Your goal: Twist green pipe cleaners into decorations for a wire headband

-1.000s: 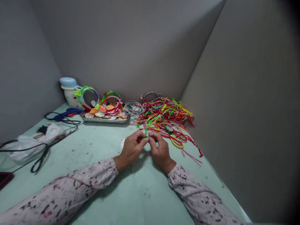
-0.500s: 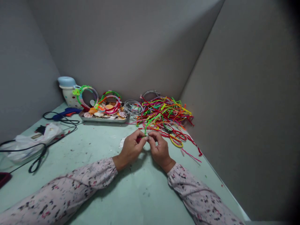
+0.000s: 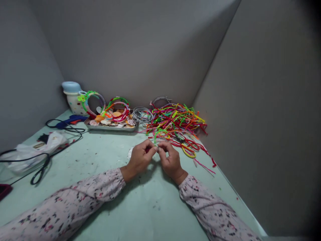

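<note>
In the middle of the head view, my left hand and my right hand meet at the fingertips above the table. Between the two pinches a green pipe cleaner is held, its free end rising beyond my fingers. Where the fingertips press together, its lower part is hidden. A bit of something red shows inside my left hand, too small to make out. Just beyond my hands lies a tangled heap of coloured pipe cleaners.
A metal tray of shells stands at the back, with pipe-cleaner-wrapped hoops on it. Coiled grey wire lies beside it. To the left are a blue-lidded white container, a blue tool, black cable and a plastic bag.
The free end of the green pipe cleaner has shifted and now bends over more to the right. My hands stay in almost the same place, fingertips pinched together.
</note>
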The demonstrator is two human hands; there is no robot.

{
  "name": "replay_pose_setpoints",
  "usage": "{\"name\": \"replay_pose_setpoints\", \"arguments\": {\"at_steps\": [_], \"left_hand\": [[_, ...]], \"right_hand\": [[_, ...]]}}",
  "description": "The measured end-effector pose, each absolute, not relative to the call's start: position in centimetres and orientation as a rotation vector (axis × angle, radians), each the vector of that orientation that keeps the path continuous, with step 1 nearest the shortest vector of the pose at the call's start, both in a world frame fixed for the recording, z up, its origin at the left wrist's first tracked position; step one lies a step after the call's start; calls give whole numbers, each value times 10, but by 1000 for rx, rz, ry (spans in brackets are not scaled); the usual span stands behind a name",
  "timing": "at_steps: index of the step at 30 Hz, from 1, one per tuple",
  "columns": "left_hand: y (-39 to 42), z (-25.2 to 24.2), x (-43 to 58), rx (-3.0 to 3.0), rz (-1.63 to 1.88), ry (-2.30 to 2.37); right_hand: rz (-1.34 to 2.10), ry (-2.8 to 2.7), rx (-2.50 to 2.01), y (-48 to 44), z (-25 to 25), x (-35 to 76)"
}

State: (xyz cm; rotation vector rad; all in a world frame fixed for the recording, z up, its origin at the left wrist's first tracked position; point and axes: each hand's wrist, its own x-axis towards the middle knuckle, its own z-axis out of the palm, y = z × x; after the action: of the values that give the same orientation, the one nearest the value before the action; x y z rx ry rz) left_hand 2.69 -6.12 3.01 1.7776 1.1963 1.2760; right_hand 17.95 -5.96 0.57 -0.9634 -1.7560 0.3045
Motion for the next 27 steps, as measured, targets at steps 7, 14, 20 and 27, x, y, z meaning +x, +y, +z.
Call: {"name": "replay_pose_setpoints", "arguments": {"at_steps": [7,14,20,27], "left_hand": [[-57,28,27,1673,1264,1146],[-55,28,29,1552,1206,1086],[-59,31,31,1631,1250,1092],[-60,33,30,1576,1232,1088]], "right_hand": [[304,-1753,-968,-60,6,178],[330,-1746,-954,-60,5,179],[337,-1726,-954,-59,6,178],[332,-1730,-935,-60,6,177]]}}
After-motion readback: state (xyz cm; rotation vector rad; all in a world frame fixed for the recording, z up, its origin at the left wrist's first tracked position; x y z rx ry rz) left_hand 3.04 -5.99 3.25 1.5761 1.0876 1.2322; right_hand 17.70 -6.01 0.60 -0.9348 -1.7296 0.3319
